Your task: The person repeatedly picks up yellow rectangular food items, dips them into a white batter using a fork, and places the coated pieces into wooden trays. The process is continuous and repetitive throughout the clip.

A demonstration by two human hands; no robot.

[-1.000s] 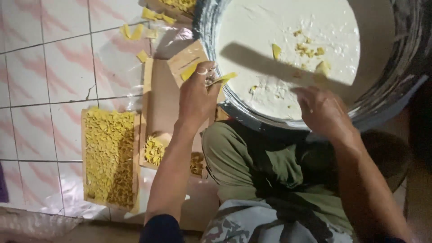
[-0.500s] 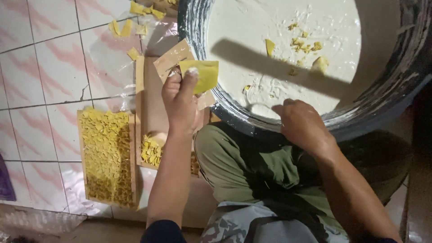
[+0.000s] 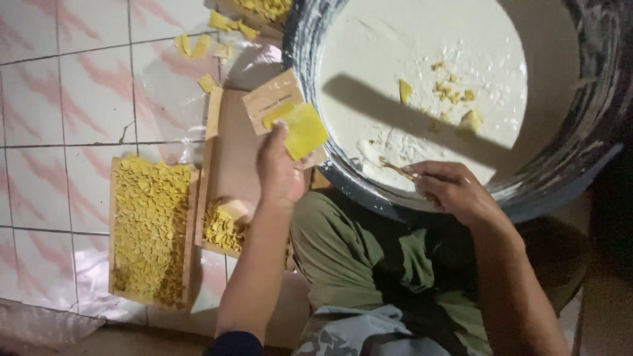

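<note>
My left hand holds a thin yellow square sheet by its edge, over a small brown board beside the big basin. The basin holds white batter with several yellow pieces floating in it. My right hand rests on the basin's near rim, fingers closed on a thin stick that pokes into the batter.
On the pink-streaked tiled floor, a wooden tray is covered with yellow squares. A second tray holds a small pile of them. Loose yellow pieces lie near another tray at the top. My green-trousered knees sit below the basin.
My left hand lifted a yellow sheet from the basin's edge and carried it left over the brown board. My right hand shifted along the near rim, and the stick now shows.
</note>
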